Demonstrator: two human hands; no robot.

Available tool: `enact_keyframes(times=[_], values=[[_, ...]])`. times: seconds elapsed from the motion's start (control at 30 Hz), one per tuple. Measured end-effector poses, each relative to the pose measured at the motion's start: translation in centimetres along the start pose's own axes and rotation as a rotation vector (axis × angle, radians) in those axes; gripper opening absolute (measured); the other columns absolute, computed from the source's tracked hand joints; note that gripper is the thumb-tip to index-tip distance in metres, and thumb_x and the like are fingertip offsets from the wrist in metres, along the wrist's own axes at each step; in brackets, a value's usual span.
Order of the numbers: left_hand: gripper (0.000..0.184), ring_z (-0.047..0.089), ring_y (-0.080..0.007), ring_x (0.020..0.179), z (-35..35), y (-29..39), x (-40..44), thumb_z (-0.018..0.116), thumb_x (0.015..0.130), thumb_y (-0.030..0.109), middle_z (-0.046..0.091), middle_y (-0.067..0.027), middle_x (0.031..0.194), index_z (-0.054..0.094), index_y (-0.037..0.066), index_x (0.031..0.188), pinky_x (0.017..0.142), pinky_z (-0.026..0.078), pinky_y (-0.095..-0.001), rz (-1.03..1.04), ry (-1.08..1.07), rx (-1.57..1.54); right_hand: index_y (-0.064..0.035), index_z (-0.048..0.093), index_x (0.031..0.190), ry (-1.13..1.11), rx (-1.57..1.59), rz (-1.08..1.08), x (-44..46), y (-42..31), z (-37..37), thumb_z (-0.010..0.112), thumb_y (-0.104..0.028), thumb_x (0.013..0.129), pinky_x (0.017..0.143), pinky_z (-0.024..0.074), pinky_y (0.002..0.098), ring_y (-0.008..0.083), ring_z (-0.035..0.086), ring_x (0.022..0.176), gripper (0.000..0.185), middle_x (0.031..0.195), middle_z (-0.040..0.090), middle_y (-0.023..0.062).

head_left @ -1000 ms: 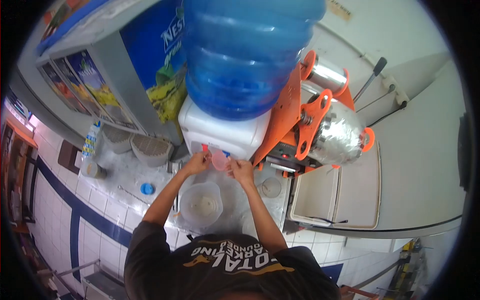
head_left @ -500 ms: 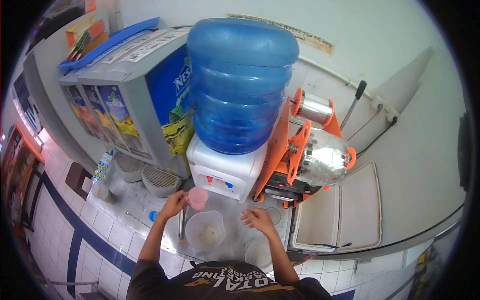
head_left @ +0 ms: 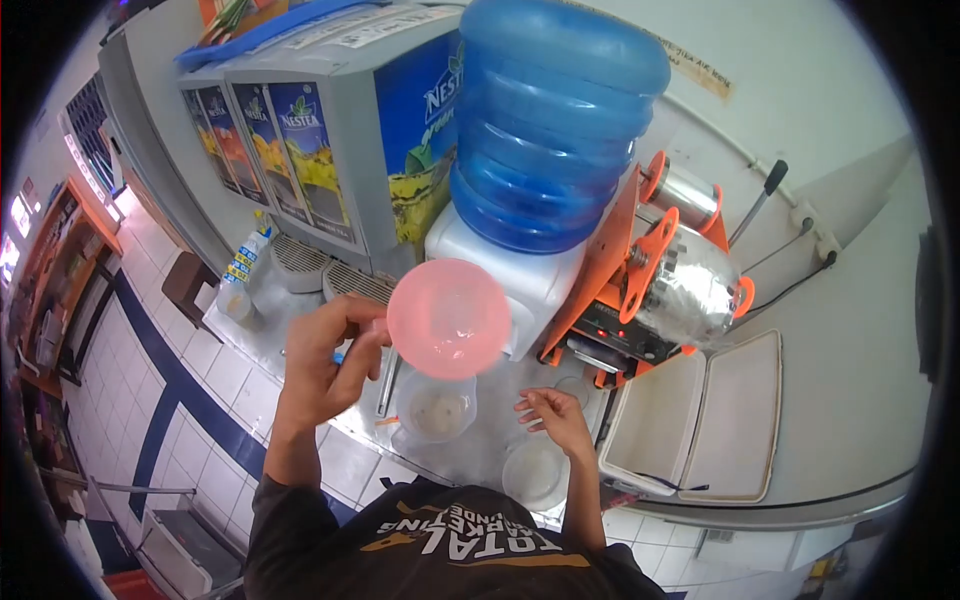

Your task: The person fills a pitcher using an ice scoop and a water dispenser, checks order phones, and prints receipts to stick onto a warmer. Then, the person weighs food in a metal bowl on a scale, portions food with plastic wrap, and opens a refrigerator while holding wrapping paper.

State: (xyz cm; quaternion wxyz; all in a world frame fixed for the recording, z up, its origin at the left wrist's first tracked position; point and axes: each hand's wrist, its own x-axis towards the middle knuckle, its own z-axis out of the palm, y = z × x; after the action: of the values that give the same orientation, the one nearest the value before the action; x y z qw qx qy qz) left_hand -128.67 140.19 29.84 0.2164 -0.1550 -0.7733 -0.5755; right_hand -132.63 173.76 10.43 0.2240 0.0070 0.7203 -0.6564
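Along the metal counter (head_left: 490, 418): grey drink dispenser (head_left: 345, 150), blue water bottle (head_left: 555, 120) on white water dispenser (head_left: 545, 285), orange-framed machine (head_left: 612, 245) beside it. Clear tub (head_left: 437, 408) upright near the front edge, pale patch at bottom. Left hand (head_left: 325, 360) grasps pink cup (head_left: 450, 320) by its handle, raised off the counter. Right hand (head_left: 562, 418) released, fingers loosely curled. Progress, my read: lift done; cup not set down, tub far from full. Can't tell cup's fill.

And that's a pink cup (head_left: 449, 319), bright against the blue bottle (head_left: 560, 125)! Orange and silver on the sealing machine (head_left: 690, 275), white lettering across the dark shirt (head_left: 450, 545).
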Motion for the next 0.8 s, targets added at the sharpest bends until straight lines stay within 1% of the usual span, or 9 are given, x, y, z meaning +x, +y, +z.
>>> enact_keyframes(times=[0.07, 0.13, 0.23, 0.37, 0.4, 0.47, 0.53, 0.7, 0.8], values=[[0.007, 0.060, -0.0121, 0.054, 1.0, 2.9, 0.3, 0.061, 0.089, -0.001, 0.065, -0.0081, 0.076, 0.063, -0.002, 0.095, 0.051, 0.045, -0.0236, 0.091, 0.017, -0.005, -0.0022, 0.065, 0.116, 0.008, 0.011, -0.032, -0.8, 0.1, -0.1, 0.056, -0.026, 0.101, 0.064, 0.0553, 0.0268, 0.0148, 0.069, 0.078, 0.030, 0.096, 0.072, 0.0092], [0.009, 0.063, -0.0186, 0.053, 1.9, 5.0, 1.0, 0.064, 0.083, -0.002, 0.068, -0.0121, 0.078, 0.066, -0.001, 0.092, 0.049, 0.048, -0.0230, 0.489, 0.088, 0.130, -0.0023, 0.065, 0.115, 0.029, 0.013, -0.033, -1.5, 0.3, -0.4, 0.056, -0.026, 0.101, 0.064, 0.0553, 0.0266, 0.0147, 0.069, 0.078, 0.030, 0.096, 0.072, 0.0091], [0.010, 0.065, -0.0224, 0.054, 2.8, 7.2, 0.8, 0.070, 0.079, 0.001, 0.069, -0.0145, 0.078, 0.068, 0.000, 0.089, 0.046, 0.050, -0.0254, 0.615, 0.107, 0.043, -0.0023, 0.066, 0.115, 0.052, 0.036, -0.044, -2.4, 0.7, -1.0, 0.057, -0.026, 0.100, 0.063, 0.0552, 0.0264, 0.0145, 0.069, 0.078, 0.030, 0.096, 0.072, 0.0088], [0.017, 0.063, -0.0204, 0.052, 2.6, 9.6, 0.7, 0.076, 0.076, 0.009, 0.068, -0.0161, 0.076, 0.069, 0.000, 0.088, 0.041, 0.048, -0.0281, 0.761, -0.010, 0.044, -0.0014, 0.066, 0.115, 0.081, 0.062, -0.062, -3.2, 0.8, -1.8, 0.057, -0.027, 0.100, 0.065, 0.0556, 0.0264, 0.0145, 0.069, 0.078, 0.030, 0.095, 0.072, 0.0087], [0.017, 0.063, -0.0204, 0.052, 2.3, 10.0, 0.8, 0.076, 0.076, 0.009, 0.068, -0.0161, 0.076, 0.069, 0.000, 0.088, 0.041, 0.048, -0.0281, 0.770, -0.018, 0.034, -0.0012, 0.066, 0.115, 0.087, 0.059, -0.054, -3.3, 0.8, -1.8, 0.057, -0.027, 0.100, 0.065, 0.0557, 0.0264, 0.0145, 0.069, 0.078, 0.031, 0.095, 0.072, 0.0086], [0.019, 0.062, -0.0194, 0.050, 1.4, 11.0, 0.9, 0.076, 0.075, 0.009, 0.067, -0.0159, 0.078, 0.069, -0.002, 0.089, 0.040, 0.047, -0.0269, 0.791, -0.218, 0.061, -0.0012, 0.066, 0.115, 0.093, 0.055, -0.059, -3.5, 0.8, -1.9, 0.057, -0.027, 0.100, 0.065, 0.0557, 0.0263, 0.0144, 0.069, 0.078, 0.031, 0.096, 0.072, 0.0084], [0.020, 0.058, -0.0198, 0.049, 1.6, 11.3, 0.4, 0.077, 0.075, 0.014, 0.061, -0.0131, 0.078, 0.064, -0.001, 0.080, 0.041, 0.046, -0.0291, 0.805, -0.213, 0.078, -0.0013, 0.065, 0.115, 0.091, 0.049, -0.065, -3.4, 0.9, -1.9, 0.057, -0.027, 0.100, 0.066, 0.0557, 0.0263, 0.0144, 0.069, 0.078, 0.031, 0.096, 0.072, 0.0083], [0.022, 0.056, -0.0184, 0.048, 1.8, 11.8, -0.1, 0.077, 0.074, 0.012, 0.061, -0.0130, 0.079, 0.062, 0.002, 0.088, 0.042, 0.045, -0.0280, 0.886, -0.072, 0.224, -0.0020, 0.065, 0.116, 0.073, 0.063, -0.047, -3.1, 1.1, -1.9, 0.056, -0.028, 0.101, 0.066, 0.0558, 0.0270, 0.0144, 0.069, 0.079, 0.032, 0.097, 0.072, 0.0084], [0.027, 0.056, -0.0180, 0.050, 1.8, 12.4, -0.3, 0.076, 0.075, 0.015, 0.061, -0.0124, 0.078, 0.060, 0.003, 0.093, 0.043, 0.046, -0.0283, 0.845, -0.125, 0.124, -0.0023, 0.065, 0.116, 0.071, 0.044, -0.046, -3.1, 0.7, -1.8, 0.056, -0.029, 0.101, 0.066, 0.0557, 0.0270, 0.0147, 0.070, 0.079, 0.032, 0.096, 0.073, 0.0082]])
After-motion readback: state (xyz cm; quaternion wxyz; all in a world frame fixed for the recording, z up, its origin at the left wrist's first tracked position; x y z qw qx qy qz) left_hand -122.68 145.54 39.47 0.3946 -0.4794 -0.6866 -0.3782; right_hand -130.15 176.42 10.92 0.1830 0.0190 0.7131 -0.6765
